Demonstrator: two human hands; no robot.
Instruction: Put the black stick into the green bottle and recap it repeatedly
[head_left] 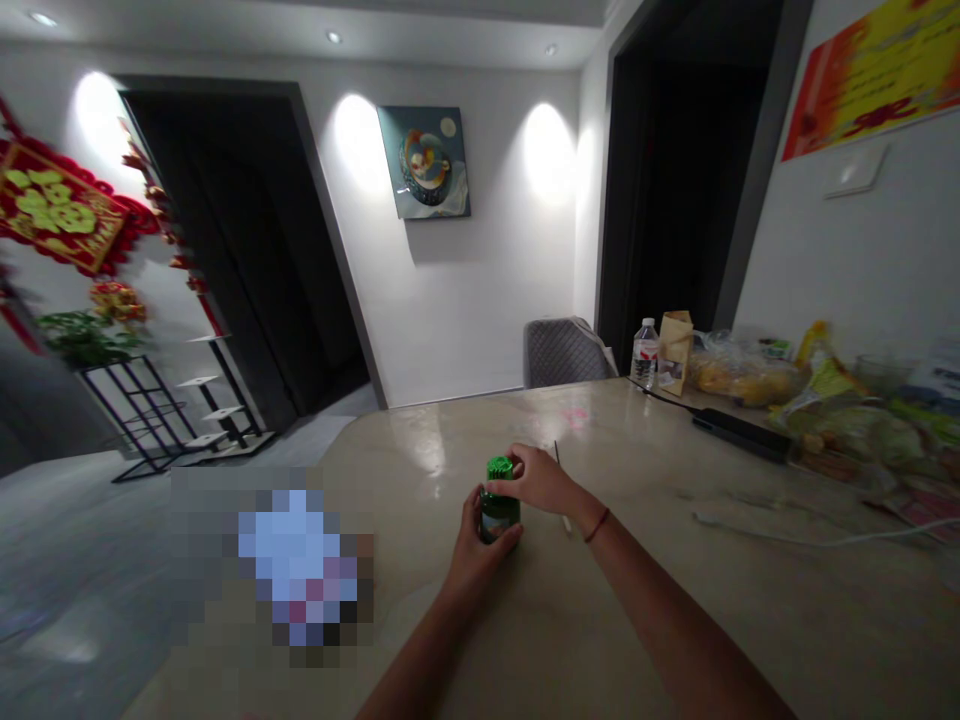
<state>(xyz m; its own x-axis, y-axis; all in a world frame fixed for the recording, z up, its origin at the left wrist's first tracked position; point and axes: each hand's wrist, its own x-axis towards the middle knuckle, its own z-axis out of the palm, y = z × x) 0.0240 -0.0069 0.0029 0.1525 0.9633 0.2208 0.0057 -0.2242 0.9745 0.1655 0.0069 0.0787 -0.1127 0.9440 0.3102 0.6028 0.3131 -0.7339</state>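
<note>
A small dark green jar point(498, 522) with a pale label and a shiny bright green top point(499, 467) stands upright near the middle of the table. Wrapped around its lower body is my left hand point(480, 540), thumb in front. My right hand point(536, 480) grips the jar's top from the right, fingers behind and thumb in front; it wears a thin red cord at the wrist. A thin stick point(567, 523) with a dark upper end lies just behind my right hand, partly hidden by it.
On the right of the stone-look table point(405, 450) are a water bottle point(645, 352), a paper bag point(675, 350), plastic food bags point(739, 375), a black oblong device point(739, 432) and a white cable point(810, 542). A pixelated patch point(300, 560) covers something at left. A grey chair point(564, 352) stands beyond.
</note>
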